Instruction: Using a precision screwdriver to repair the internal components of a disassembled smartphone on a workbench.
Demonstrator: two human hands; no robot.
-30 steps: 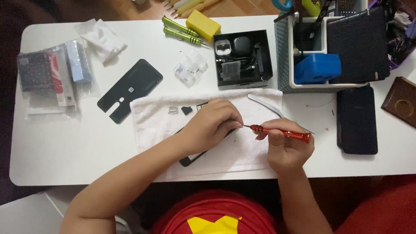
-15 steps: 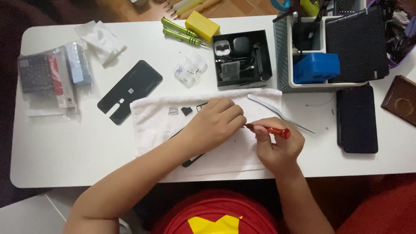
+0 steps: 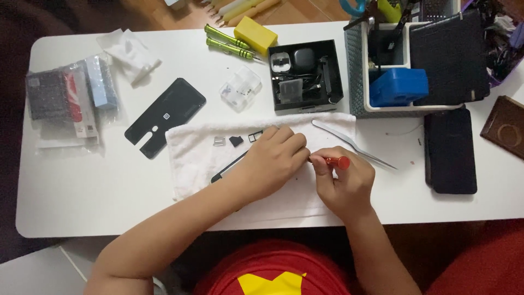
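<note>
My left hand (image 3: 273, 161) lies over a dark phone (image 3: 226, 169) on a white towel (image 3: 191, 155), holding it down; only the phone's left end shows. My right hand (image 3: 344, 183) grips a small red-handled screwdriver (image 3: 333, 161), its tip pointing left under my left fingers. Tiny loose parts (image 3: 236, 140) sit on the towel above the phone. Metal tweezers (image 3: 352, 144) lie on the towel's right end, just above my right hand.
A black phone back cover (image 3: 164, 116) lies left of the towel. A black parts box (image 3: 305, 74), green screwdrivers (image 3: 229, 43), a yellow block (image 3: 255, 34), a clear case (image 3: 240, 88), a grey organiser with a blue block (image 3: 398, 87), dark slabs (image 3: 450, 150) and bagged packets (image 3: 65, 104) ring the white table.
My right hand has slid left with the screwdriver, closing up against my left hand. The left hand has stayed on the phone.
</note>
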